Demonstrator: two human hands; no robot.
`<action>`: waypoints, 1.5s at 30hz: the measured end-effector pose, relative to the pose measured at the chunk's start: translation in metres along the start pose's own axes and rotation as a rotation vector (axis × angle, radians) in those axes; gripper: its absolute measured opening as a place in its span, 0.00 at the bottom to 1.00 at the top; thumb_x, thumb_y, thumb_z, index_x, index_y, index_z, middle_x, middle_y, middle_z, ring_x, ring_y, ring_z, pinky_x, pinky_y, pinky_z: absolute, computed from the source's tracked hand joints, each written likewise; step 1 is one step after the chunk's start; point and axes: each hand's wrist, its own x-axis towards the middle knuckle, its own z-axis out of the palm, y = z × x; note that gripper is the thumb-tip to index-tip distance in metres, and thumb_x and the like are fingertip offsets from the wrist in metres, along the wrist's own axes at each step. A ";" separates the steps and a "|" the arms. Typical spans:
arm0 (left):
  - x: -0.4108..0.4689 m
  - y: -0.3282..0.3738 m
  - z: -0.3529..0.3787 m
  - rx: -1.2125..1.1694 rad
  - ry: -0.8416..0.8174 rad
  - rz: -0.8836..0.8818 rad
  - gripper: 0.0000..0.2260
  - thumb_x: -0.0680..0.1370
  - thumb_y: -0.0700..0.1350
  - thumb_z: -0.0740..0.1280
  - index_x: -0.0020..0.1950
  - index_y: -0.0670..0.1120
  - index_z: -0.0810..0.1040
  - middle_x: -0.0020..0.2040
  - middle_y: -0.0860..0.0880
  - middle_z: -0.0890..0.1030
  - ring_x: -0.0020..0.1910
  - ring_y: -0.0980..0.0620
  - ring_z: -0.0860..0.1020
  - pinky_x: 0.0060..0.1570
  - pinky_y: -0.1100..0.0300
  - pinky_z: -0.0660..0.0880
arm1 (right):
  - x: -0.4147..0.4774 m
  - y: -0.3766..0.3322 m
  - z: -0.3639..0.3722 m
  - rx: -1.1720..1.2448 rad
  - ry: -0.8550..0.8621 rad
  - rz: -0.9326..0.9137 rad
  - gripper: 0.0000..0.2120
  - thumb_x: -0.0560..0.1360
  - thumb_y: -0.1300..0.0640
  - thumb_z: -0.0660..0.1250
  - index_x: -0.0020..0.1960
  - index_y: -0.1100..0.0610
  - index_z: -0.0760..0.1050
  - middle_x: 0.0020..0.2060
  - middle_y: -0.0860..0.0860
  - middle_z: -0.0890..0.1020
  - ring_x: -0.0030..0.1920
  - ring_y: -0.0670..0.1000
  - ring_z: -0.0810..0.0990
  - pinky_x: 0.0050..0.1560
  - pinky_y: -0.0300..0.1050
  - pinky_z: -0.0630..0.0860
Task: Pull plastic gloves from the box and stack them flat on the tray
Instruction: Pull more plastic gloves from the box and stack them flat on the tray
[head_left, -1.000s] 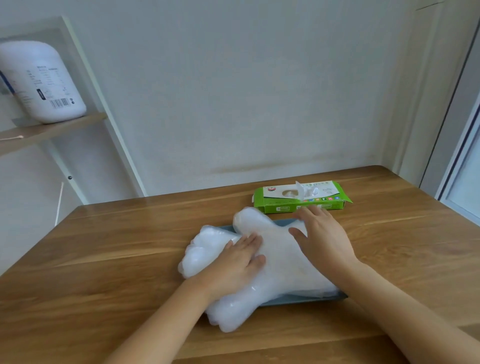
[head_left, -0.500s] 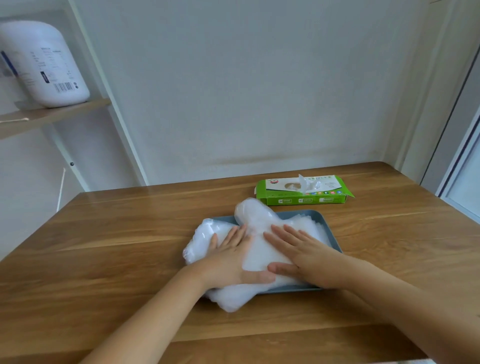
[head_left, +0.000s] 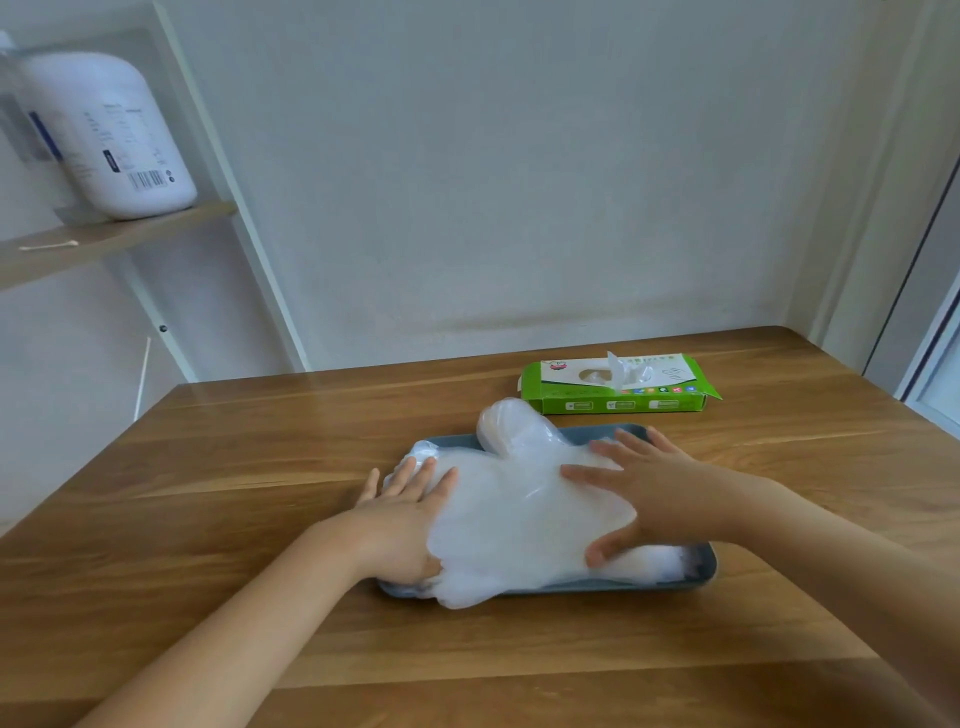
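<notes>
Two hands press flat on a puffy stack of plastic gloves (head_left: 519, 525) on a grey-blue tray (head_left: 707, 569) on a wooden table (head_left: 249, 467). The left hand (head_left: 405, 514) rests at the stack's 9 o'clock edge, the right hand (head_left: 657, 493) at 3 o'clock. Both have straight, spread fingers and grip nothing. The green box (head_left: 618, 397) sits at the tray's 1 o'clock. The stack overhangs the tray at 6 and 9 o'clock, so trapped air and slick film may let it puff up or slide off once pressure lifts.

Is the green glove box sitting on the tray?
No, the green glove box stands on the wooden table beyond the tray, apart from it.
</notes>
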 end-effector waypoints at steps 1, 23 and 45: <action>-0.001 0.000 0.000 -0.012 0.001 0.003 0.41 0.80 0.49 0.62 0.77 0.51 0.31 0.77 0.48 0.30 0.75 0.49 0.30 0.74 0.44 0.33 | 0.001 -0.001 -0.003 -0.024 0.062 -0.018 0.40 0.67 0.25 0.50 0.76 0.36 0.45 0.77 0.49 0.41 0.76 0.55 0.33 0.72 0.57 0.32; -0.009 0.003 -0.005 -0.242 -0.012 0.046 0.50 0.70 0.73 0.61 0.78 0.54 0.36 0.77 0.52 0.32 0.74 0.50 0.27 0.74 0.45 0.33 | 0.079 0.005 -0.035 0.175 0.219 -0.064 0.32 0.72 0.31 0.58 0.74 0.36 0.56 0.78 0.48 0.41 0.76 0.57 0.33 0.73 0.65 0.44; 0.104 0.078 -0.106 -0.356 0.112 0.199 0.26 0.82 0.59 0.54 0.79 0.57 0.52 0.80 0.50 0.50 0.79 0.49 0.50 0.76 0.56 0.49 | 0.077 0.113 -0.032 0.706 0.328 0.017 0.38 0.68 0.56 0.76 0.71 0.38 0.61 0.71 0.45 0.65 0.70 0.47 0.63 0.63 0.40 0.62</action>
